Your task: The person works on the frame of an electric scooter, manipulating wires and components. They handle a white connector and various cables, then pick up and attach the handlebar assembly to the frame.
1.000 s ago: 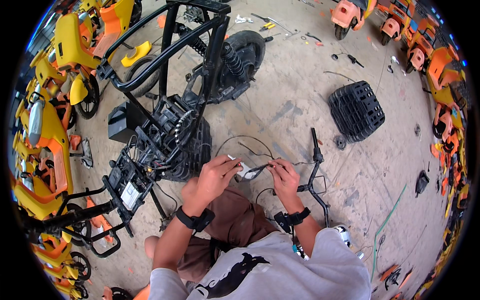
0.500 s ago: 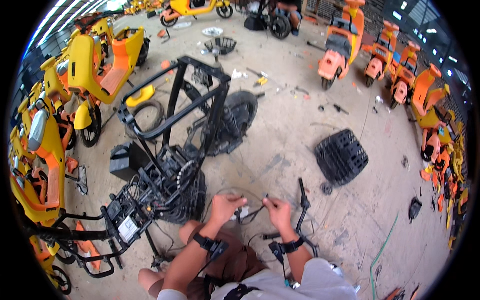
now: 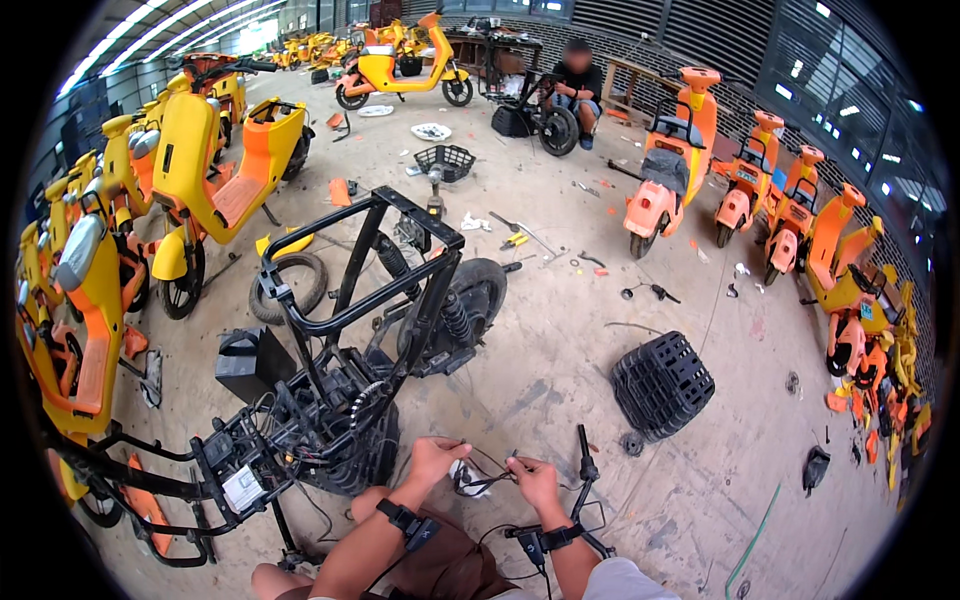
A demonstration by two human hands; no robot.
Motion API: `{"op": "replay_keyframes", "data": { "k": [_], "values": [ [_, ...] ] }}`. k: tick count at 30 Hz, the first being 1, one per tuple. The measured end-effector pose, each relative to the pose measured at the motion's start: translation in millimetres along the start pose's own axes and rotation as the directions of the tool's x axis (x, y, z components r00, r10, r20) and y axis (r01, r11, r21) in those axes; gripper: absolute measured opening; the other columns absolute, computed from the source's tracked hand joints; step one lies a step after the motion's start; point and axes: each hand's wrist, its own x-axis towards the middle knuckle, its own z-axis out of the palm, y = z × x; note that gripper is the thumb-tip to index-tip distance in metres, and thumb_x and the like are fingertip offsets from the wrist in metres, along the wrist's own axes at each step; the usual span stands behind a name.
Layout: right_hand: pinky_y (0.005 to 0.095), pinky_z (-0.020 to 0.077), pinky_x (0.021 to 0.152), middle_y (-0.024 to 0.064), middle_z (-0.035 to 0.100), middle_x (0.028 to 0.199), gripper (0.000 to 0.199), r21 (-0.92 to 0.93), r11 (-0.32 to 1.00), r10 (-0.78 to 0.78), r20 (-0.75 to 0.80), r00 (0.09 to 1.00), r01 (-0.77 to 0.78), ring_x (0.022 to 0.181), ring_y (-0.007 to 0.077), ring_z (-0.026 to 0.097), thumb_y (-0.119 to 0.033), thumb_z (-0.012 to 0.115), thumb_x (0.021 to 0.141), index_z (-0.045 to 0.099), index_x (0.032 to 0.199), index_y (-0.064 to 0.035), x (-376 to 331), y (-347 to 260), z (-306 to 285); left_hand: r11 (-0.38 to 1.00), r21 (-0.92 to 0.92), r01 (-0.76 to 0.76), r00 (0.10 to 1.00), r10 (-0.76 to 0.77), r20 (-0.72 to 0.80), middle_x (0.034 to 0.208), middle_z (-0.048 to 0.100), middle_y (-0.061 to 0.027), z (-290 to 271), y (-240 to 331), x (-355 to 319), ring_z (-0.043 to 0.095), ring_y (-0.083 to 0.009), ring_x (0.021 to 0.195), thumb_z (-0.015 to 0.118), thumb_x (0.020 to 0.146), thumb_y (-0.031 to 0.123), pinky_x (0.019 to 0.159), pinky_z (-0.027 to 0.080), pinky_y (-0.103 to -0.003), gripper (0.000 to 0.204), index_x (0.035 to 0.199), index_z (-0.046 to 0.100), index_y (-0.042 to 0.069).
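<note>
My left hand is closed in a pinch in front of me, thumb against fingers, on what looks like the end of a thin black cable. A short way to its right, my right hand pinches the black cable, part of which loops between the two hands. A small white piece shows behind the loops; its kind is unclear. Beside my right hand lies a black handlebar with cables. To the left of my left hand is a stripped black scooter frame, its wiring exposed and its rear wheel attached.
A black plastic basket lies on the floor to the right. A black battery box and a loose tire are beside the frame. Yellow-orange scooters line both sides. Another person sits at the back near a wheel.
The view has tilted up, so the scene sits lower and the far wall shows more. Both hands stay pinched and a little apart, with the cable still between them.
</note>
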Motion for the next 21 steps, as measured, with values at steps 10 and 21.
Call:
{"op": "replay_keyframes", "data": {
  "k": [10,21],
  "values": [
    [0.0258,0.0478,0.064,0.0065,0.070,0.072,0.027,-0.024,1.000,-0.012,0.015,1.000,0.013,0.066,0.0093,0.059,-0.027,0.071,0.085,0.074,0.088,-0.0002,-1.2,-6.3,-2.4,0.982,-0.009,0.187,0.981,-0.187,0.053,0.077,0.072,-0.0077,-2.9,4.3,-12.7,0.060,-0.0097,0.059,0.078,0.077,0.014,0.057,0.047,-0.024,0.022,0.087,0.072,-0.006],
    [0.0253,0.0454,0.060,0.0037,0.065,0.065,0.028,0.008,1.000,0.013,-0.019,1.000,-0.013,0.062,0.0083,0.055,-0.028,0.071,0.085,0.074,0.087,-0.0001,6.7,10.0,1.9,0.926,-0.280,0.254,0.966,-0.225,0.131,0.076,0.071,-0.0085,-5.9,-21.7,-10.0,0.053,-0.0078,0.049,0.078,0.078,0.015,0.040,0.037,-0.021,0.025,0.089,0.070,-0.006]
  ]
}}
